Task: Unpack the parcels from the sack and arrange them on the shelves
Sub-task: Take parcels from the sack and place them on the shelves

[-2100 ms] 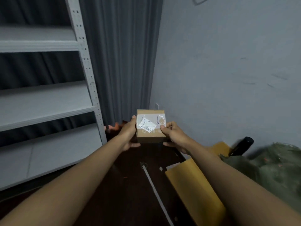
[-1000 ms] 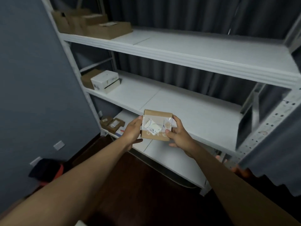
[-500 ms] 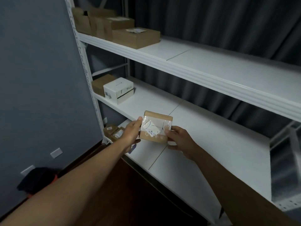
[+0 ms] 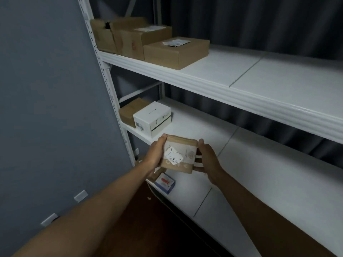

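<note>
A small brown cardboard parcel (image 4: 182,145) with a white label and clear tape hangs in front of the white shelf unit, at about the height of the middle shelf (image 4: 200,125). My left hand (image 4: 155,156) grips its left side with the thumb on top. My right hand (image 4: 208,157) holds its right side, fingers underneath. The sack is out of view.
Several brown boxes (image 4: 174,51) fill the left end of the top shelf (image 4: 241,71). A brown box (image 4: 130,110) and a white box (image 4: 152,118) sit at the middle shelf's left end. A small blue-edged packet (image 4: 165,182) lies on the bottom shelf (image 4: 232,191). A grey wall (image 4: 46,108) stands at left.
I have turned from the corner by the sack to face the shelves and come closer to their left end. Both hands have kept hold of the parcel throughout.
</note>
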